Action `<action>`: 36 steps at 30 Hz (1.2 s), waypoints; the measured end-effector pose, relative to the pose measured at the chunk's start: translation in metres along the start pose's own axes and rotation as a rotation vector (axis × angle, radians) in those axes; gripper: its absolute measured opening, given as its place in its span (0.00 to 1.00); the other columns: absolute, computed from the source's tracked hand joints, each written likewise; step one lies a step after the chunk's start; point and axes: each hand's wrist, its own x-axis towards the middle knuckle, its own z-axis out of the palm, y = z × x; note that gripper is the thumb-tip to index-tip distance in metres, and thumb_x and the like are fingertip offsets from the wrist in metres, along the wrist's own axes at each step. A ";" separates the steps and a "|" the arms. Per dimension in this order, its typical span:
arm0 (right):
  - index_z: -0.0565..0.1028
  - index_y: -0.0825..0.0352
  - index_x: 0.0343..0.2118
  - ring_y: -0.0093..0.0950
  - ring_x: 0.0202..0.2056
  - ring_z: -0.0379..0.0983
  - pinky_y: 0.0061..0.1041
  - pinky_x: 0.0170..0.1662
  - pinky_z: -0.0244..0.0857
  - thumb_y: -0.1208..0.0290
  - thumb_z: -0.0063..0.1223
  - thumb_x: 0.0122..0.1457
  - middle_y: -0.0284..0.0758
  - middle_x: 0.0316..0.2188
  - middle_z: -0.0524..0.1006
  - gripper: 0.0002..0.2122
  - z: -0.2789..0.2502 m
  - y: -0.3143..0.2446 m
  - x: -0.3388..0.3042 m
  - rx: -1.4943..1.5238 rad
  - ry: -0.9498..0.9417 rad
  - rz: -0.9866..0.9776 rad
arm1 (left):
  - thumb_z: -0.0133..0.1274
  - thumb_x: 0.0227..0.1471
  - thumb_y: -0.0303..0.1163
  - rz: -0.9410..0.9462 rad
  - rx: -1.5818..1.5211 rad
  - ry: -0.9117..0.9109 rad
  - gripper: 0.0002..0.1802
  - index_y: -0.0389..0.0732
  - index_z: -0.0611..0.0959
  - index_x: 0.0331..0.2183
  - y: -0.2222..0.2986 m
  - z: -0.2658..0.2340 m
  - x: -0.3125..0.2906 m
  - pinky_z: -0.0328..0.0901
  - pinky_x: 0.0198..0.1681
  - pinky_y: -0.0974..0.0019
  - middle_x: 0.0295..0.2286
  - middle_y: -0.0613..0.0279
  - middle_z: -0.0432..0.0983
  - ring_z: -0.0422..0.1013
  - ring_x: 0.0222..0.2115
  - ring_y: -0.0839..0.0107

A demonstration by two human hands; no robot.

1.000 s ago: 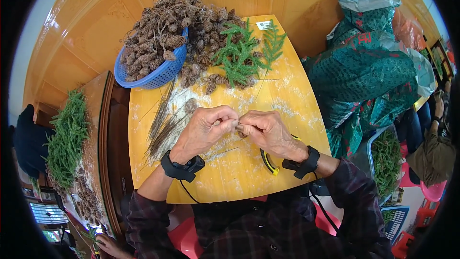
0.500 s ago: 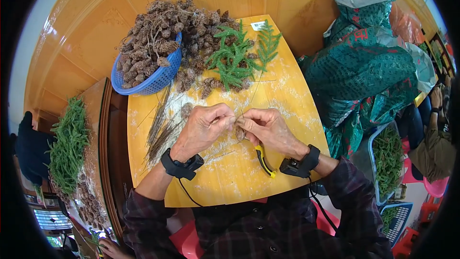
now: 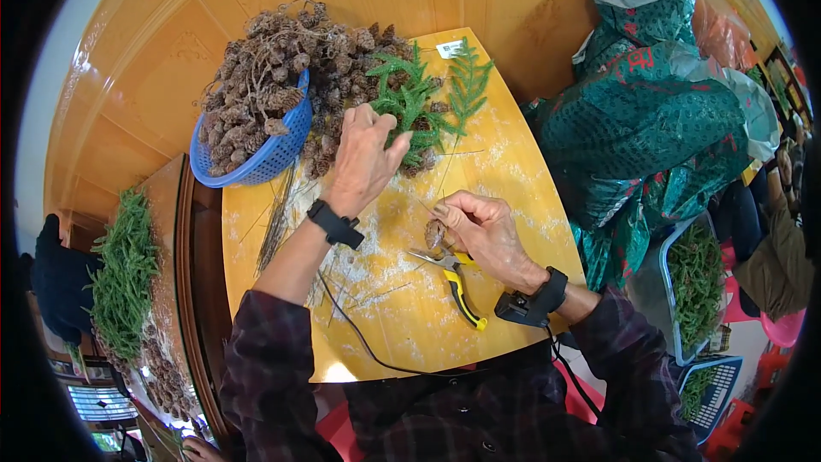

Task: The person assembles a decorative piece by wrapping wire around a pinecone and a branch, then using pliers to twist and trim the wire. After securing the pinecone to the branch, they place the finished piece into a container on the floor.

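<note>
While right hand [image 3: 483, 234] pinches, pinecone [image 3: 435, 234] points lengthwise bodyward.

Hands [image 3: 363, 159] now apart, left by greenery [image 3: 409, 97]

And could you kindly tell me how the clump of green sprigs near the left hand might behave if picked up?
The clump of green sprigs would probably feel light for its spread, since its shoots are slim and needle-covered. It looks springy rather than floppy, as several tips stand out. It may snag, because it lies against pine cones.
</note>
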 end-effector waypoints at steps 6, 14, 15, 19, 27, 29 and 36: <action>0.77 0.71 0.30 0.13 0.26 0.65 0.15 0.29 0.60 0.72 0.50 0.62 0.29 0.26 0.74 0.09 -0.011 -0.002 -0.001 -0.031 -0.001 -0.054 | 0.56 0.47 0.27 0.091 0.026 0.042 0.06 0.34 0.79 0.28 -0.014 0.007 0.008 0.61 0.37 0.62 0.28 0.54 0.68 0.65 0.32 0.59; 0.77 0.73 0.31 0.21 0.36 0.70 0.21 0.40 0.63 0.76 0.54 0.57 0.40 0.49 0.70 0.05 -0.014 -0.035 0.002 -0.274 -0.147 -0.416 | 0.49 0.55 0.33 -0.507 -0.947 -0.254 0.12 0.39 0.79 0.24 0.009 -0.069 -0.022 0.61 0.37 0.73 0.23 0.67 0.77 0.68 0.28 0.80; 0.78 0.73 0.31 0.20 0.37 0.70 0.22 0.40 0.64 0.76 0.54 0.57 0.42 0.51 0.69 0.05 -0.013 -0.039 0.004 -0.292 -0.156 -0.445 | 0.49 0.55 0.32 -0.502 -0.977 -0.354 0.10 0.38 0.80 0.26 0.016 -0.074 -0.028 0.63 0.37 0.72 0.23 0.65 0.77 0.70 0.28 0.79; 0.78 0.73 0.33 0.18 0.32 0.70 0.19 0.36 0.64 0.73 0.54 0.58 0.39 0.49 0.70 0.07 0.001 -0.035 0.010 -0.263 -0.272 -0.430 | 0.51 0.55 0.34 -0.560 -1.064 -0.527 0.10 0.37 0.81 0.29 0.029 -0.078 -0.050 0.64 0.38 0.72 0.23 0.65 0.77 0.72 0.28 0.77; 0.78 0.66 0.34 0.13 0.25 0.65 0.15 0.28 0.60 0.67 0.49 0.63 0.26 0.34 0.76 0.09 0.006 -0.026 0.000 0.008 -0.186 0.204 | 0.35 0.62 0.52 -0.730 -1.523 -0.357 0.30 0.33 0.74 0.46 0.045 -0.078 -0.071 0.63 0.45 0.61 0.34 0.54 0.78 0.70 0.39 0.68; 0.77 0.63 0.33 0.12 0.25 0.64 0.16 0.29 0.61 0.66 0.48 0.63 0.25 0.30 0.76 0.08 0.006 -0.021 0.000 0.367 -0.192 0.280 | 0.34 0.62 0.52 -0.703 -1.656 -0.282 0.31 0.33 0.73 0.48 0.047 -0.076 -0.077 0.63 0.48 0.60 0.35 0.53 0.77 0.71 0.40 0.68; 0.76 0.67 0.35 0.13 0.25 0.65 0.17 0.30 0.65 0.68 0.49 0.62 0.28 0.31 0.76 0.08 -0.001 -0.004 -0.002 0.704 -0.198 0.292 | 0.39 0.60 0.46 -0.810 -1.596 -0.277 0.26 0.34 0.73 0.48 0.056 -0.068 -0.090 0.59 0.55 0.59 0.42 0.48 0.75 0.70 0.46 0.62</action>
